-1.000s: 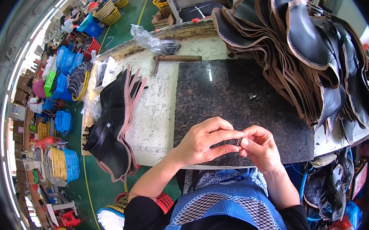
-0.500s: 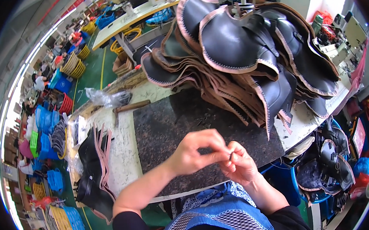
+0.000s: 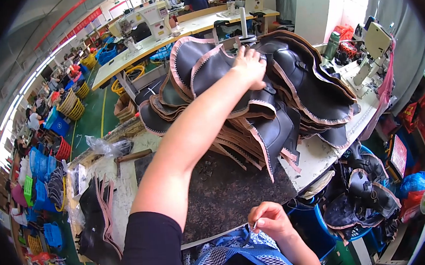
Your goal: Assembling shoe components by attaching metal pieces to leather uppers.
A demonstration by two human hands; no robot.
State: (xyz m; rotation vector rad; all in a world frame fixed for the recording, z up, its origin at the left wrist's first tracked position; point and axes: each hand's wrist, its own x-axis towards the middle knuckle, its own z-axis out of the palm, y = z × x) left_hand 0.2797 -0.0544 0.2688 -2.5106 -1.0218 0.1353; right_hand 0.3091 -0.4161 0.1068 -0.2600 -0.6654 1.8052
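Note:
My left arm stretches across the bench, and my left hand (image 3: 250, 68) lies on top of a pile of black leather pieces (image 3: 216, 75). Its fingers are spread over the top piece near a strap; the fingertips are partly hidden. The pieces have pinkish-brown edges with a zigzag trim and brown undersides. Close to my apron (image 3: 231, 259), my right hand (image 3: 273, 221) is closed in a pinch on a small shiny piece (image 3: 255, 225), too small to name. A dark mottled board (image 3: 218, 208) lies on the bench between the pile and my right hand.
A hammer (image 3: 134, 156) and a clear plastic bag (image 3: 102, 146) lie at the bench's left. Another black leather stack (image 3: 95, 224) hangs over the left edge. Right of me, a blue basket (image 3: 327, 228) holds more black pieces. Sewing machines (image 3: 156, 20) stand on a table behind.
My left hand has left my right hand and reached forward onto the leather pile. My right hand has moved slightly down, still pinched. The view has tilted up.

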